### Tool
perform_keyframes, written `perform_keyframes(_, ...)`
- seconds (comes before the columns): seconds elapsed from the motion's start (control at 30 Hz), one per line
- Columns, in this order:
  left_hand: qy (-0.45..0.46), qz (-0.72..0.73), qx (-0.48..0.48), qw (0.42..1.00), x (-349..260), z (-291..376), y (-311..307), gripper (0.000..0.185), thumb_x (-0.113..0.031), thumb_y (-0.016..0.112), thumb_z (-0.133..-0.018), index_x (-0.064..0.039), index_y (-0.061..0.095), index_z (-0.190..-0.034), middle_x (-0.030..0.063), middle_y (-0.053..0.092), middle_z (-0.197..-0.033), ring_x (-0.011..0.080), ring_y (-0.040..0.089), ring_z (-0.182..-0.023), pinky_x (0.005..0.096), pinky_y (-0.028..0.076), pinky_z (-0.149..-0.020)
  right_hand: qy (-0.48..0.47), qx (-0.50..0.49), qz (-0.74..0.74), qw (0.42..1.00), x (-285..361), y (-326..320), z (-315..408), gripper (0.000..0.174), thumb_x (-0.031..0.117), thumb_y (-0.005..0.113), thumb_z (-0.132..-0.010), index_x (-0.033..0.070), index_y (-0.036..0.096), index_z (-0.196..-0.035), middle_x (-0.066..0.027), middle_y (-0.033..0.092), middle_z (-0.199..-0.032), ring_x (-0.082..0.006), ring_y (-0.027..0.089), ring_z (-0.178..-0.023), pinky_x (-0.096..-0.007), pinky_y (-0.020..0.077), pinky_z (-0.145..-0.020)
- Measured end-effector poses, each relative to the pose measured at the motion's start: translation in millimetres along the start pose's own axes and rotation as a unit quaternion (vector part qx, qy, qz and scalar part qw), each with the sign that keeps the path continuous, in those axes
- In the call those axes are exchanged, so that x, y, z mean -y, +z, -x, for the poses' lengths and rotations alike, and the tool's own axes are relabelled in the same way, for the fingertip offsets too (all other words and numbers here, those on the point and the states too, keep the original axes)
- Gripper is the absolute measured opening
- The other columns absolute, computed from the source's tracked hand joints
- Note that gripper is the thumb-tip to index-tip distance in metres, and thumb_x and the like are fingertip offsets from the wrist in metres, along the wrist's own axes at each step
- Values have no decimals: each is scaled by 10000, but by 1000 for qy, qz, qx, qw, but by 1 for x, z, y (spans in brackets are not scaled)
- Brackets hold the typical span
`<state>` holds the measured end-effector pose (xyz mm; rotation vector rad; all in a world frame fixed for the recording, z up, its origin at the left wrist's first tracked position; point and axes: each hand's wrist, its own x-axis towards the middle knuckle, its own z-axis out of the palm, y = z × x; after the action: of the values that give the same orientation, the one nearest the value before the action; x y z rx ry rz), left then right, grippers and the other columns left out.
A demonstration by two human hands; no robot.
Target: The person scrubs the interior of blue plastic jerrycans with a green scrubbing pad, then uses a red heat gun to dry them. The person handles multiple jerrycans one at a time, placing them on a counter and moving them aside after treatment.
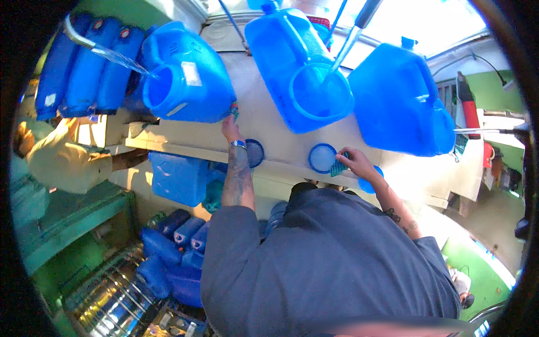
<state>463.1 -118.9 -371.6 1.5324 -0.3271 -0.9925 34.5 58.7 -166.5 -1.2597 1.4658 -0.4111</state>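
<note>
My left hand (231,129) is at the lower right edge of a blue plastic jug (198,80), its fingers around a small multicoloured thing, perhaps a scrubber (234,110). Water runs from a tap (78,36) into that jug's wide mouth. My right hand (353,161) pinches a green mesh cloth (338,168) beside a round blue-rimmed lid (322,158). A darker round lid (254,153) lies by my left wrist. A second stream enters the middle blue jug (273,54). The right blue jug (391,92) has its mouth towards another stream.
Several tall blue containers (86,71) stand at the upper left. Another person (69,158) is at the left, an arm reaching towards the counter edge. Below the counter are a blue bin (179,177) and a pile of blue jugs (168,252). A blue lid (371,180) lies under my right wrist.
</note>
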Motion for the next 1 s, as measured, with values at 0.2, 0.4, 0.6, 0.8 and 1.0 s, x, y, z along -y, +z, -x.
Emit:
perform_keyframes(0.2,172,-241,-82,952,10,-24,40,286,-262,705,-859,0,721,-974,150,730,-956,275,678,-818,396,518,-750,59,4,-2,998,-1,-13,28,353,361,669,-931,26,676,-1041,-41,637,-802,-110,555,-743,-296,463,-676)
perform_keyframes(0.4,168,-255,-237,922,12,-3,52,293,-229,631,-890,48,671,-977,199,700,-936,329,663,-840,437,510,-757,60,-19,-26,998,-13,-19,43,351,348,645,-946,22,665,-1077,-63,667,-863,-132,587,-784,-305,480,-719)
perform_keyframes(0.6,184,-140,-127,964,10,-7,19,334,-207,607,-910,88,628,-1064,209,688,-1030,308,647,-906,404,492,-833,60,-42,-31,997,-18,-21,44,324,318,616,-963,19,660,-1081,-75,677,-897,-147,604,-808,-317,488,-746)
perform_keyframes(0.8,191,-79,-124,971,8,-20,14,289,-153,614,-904,98,656,-1042,188,697,-1054,274,652,-931,384,499,-850,58,-42,-25,997,-21,-18,42,325,321,612,-968,20,659,-1083,-88,677,-903,-153,605,-821,-328,489,-756)
perform_keyframes(1.0,180,-296,-84,934,13,-5,32,262,-152,698,-855,76,698,-984,162,726,-949,266,675,-864,397,528,-771,49,-44,1,998,-27,-14,43,326,315,620,-964,15,657,-1087,-96,682,-916,-156,618,-843,-329,493,-767)
